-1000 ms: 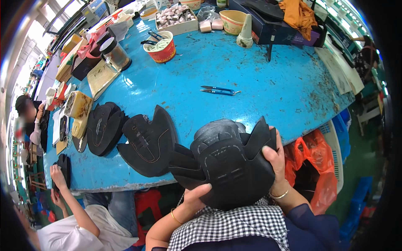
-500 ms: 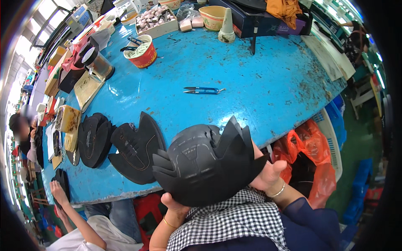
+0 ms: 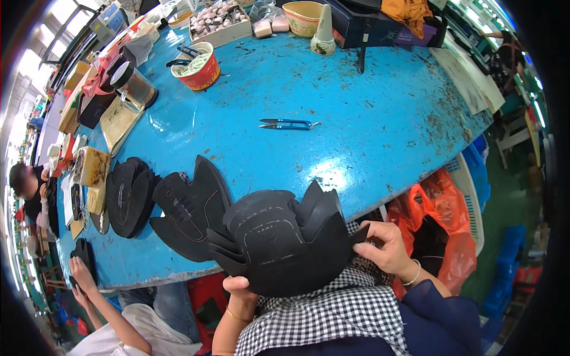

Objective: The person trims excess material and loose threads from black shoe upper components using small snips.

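Note:
A stack of black shoe-upper pieces (image 3: 279,249) with pale stitch markings is held over the near table edge, above my checked apron. My left hand (image 3: 240,292) grips its lower left edge, thumb in sight and fingers hidden beneath. At the stack's right side my right hand (image 3: 385,248) pinches the pointed end of a black piece between thumb and fingers. Just left of the stack lies another black shoe upper (image 3: 193,213) with stitching. Beyond it is a pile of similar black uppers (image 3: 127,199).
Blue-handled thread snips (image 3: 289,124) lie mid-table. A red tub (image 3: 200,72), a glass mug (image 3: 135,86) and a thread cone (image 3: 323,38) stand farther back. An orange plastic bag (image 3: 436,207) hangs at the right edge. A co-worker's hands (image 3: 82,276) handle a black piece at left.
My right hand has gone from spread open against the stack to pinching its right-hand point. The stack has shifted slightly left, with its top lower. My left hand keeps its grip.

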`<state>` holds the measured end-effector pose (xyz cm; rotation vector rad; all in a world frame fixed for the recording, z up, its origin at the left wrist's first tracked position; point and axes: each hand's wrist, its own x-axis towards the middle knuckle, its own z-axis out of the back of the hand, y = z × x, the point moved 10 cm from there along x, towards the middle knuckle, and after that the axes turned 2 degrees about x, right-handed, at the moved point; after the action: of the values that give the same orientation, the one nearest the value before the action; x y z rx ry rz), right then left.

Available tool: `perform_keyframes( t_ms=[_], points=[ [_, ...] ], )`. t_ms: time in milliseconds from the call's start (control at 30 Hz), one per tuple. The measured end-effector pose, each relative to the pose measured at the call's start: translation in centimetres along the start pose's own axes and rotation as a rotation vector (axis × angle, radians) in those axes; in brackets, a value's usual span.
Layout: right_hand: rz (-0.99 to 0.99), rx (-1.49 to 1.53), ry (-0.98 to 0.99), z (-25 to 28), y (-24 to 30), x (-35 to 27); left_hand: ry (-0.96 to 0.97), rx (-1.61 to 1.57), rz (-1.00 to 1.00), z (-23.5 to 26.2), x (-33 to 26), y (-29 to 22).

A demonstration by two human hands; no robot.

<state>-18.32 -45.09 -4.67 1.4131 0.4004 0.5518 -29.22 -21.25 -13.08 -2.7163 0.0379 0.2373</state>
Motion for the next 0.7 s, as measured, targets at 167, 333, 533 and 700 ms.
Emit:
perform_keyframes(
  t_ms=[167, 333, 533, 700],
  points=[
    [-0.263, 0.325, -0.25, 0.7, -0.1, 0.3, 0.08, 0.131, 0.039, 0.0, 0.1, 0.4],
    [-0.279, 0.39, -0.155, 0.2, 0.0, 2.2, 0.144, 0.19, 0.013, -1.7, 0.3, -0.1],
    [-0.269, 0.639, -0.155, 0.9, 0.0, 2.9, 0.21, 0.172, 0.019, -2.8, 1.0, -0.1],
    [-0.268, 0.561, -0.15, 0.4, 0.7, 3.7, 0.282, 0.284, 0.007, -4.7, 1.5, 0.2]
  ],
)
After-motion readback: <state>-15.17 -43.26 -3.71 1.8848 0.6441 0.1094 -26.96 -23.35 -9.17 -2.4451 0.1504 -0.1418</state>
